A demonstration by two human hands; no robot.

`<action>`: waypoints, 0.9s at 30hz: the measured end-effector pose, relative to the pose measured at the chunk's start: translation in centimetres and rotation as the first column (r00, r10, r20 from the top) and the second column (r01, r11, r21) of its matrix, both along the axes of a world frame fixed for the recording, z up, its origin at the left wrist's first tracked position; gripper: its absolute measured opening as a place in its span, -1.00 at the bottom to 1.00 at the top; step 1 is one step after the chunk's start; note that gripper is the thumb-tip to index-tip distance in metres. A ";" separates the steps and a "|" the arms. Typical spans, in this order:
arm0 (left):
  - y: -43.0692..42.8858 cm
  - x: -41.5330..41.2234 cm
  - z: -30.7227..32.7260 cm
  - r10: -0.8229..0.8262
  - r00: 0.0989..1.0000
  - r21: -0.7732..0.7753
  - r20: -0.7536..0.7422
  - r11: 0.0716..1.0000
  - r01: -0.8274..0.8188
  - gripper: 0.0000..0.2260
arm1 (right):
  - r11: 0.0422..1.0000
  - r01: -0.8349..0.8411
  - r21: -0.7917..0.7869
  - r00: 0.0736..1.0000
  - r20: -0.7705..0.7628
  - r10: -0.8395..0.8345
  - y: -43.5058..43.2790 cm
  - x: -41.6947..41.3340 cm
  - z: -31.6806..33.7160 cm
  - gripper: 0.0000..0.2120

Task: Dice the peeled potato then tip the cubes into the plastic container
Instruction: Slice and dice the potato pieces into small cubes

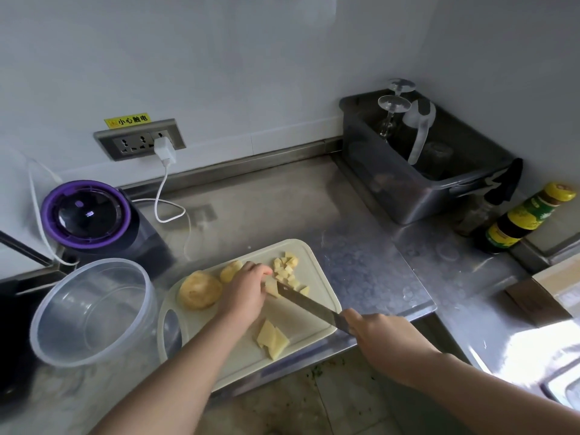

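Head view: cutting board (317, 321) on the steel table (361, 246). Left hand (244, 290), grip closed down on a potato strip (271, 288) mid-board, fingertips close to the blade. Right hand (376, 335) off the board's right edge, grip wrapped around the knife (309, 306) handle, blade angled onto the strip. Diced cubes (287, 271) heaped toward the board's far edge; uncut slices (273, 340) near its front; two peeled potato pieces (201, 288) at its left. Plastic container (94, 312) just left of the board, empty. Likely firm, wet, slippery flesh; best pinned flat-side down, fingers curled back.
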State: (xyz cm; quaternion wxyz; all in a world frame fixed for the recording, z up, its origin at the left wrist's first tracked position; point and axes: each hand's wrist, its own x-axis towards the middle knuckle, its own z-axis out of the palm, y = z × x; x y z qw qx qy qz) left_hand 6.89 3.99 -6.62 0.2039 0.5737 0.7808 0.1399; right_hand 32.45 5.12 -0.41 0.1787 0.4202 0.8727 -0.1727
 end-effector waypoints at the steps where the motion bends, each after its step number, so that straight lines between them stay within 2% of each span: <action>1: 0.0 -0.3 0.0 -0.051 0.999 -0.032 -0.011 0.998 0.051 -0.66 | 1.000 -0.002 -0.017 1.000 0.008 0.002 0.0 -0.1 -0.2 -0.66; 4: 0.2 -0.5 0.0 -0.131 0.990 -0.133 -0.049 0.983 0.123 -0.65 | 0.999 0.024 -0.040 1.000 0.020 -0.023 0.4 -0.4 -0.6 -0.65; 11: 1.1 -1.1 0.1 -0.189 0.978 -0.200 -0.083 0.965 0.170 -0.75 | 0.999 0.033 0.006 0.998 0.052 -0.034 1.3 -0.9 -1.0 -0.74; 15: 0.5 -0.1 -0.2 -0.098 0.989 -0.222 -0.110 0.972 0.072 -0.73 | 0.997 0.081 0.004 0.997 0.002 -0.081 0.8 -1.4 -0.9 -0.80; 21: -1.0 1.8 -0.7 0.104 0.989 -0.126 -0.108 0.985 -0.117 -0.79 | 0.997 0.078 -0.016 0.996 -0.030 -0.078 -0.9 -3.7 -0.4 -0.67; 27: -1.3 1.9 -0.8 0.130 0.984 -0.125 -0.124 0.981 -0.145 -0.79 | 0.998 0.055 -0.041 0.998 -0.007 -0.055 -1.5 -4.5 0.1 -0.58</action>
